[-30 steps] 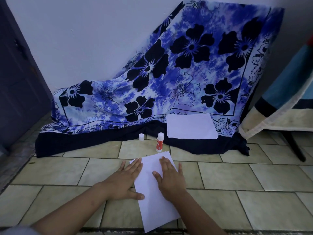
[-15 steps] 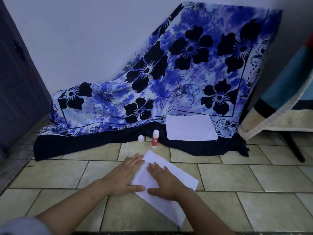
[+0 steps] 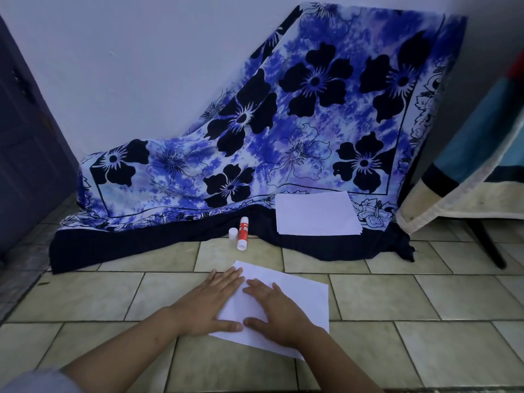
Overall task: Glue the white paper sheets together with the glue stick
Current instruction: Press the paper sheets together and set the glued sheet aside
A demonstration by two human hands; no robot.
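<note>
You see white paper (image 3: 295,296), a red-and-white glue stick (image 3: 242,232), a blue cloth (image 3: 283,143) with black flowers, and beige floor tiles (image 3: 425,296).

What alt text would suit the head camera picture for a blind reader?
A person's left hand and right hand rest flat on a white paper sheet on the tiled floor. Beyond it are a red-and-white glue stick, a white cap beside it, and a paper stack on a blue floral cloth.
</note>
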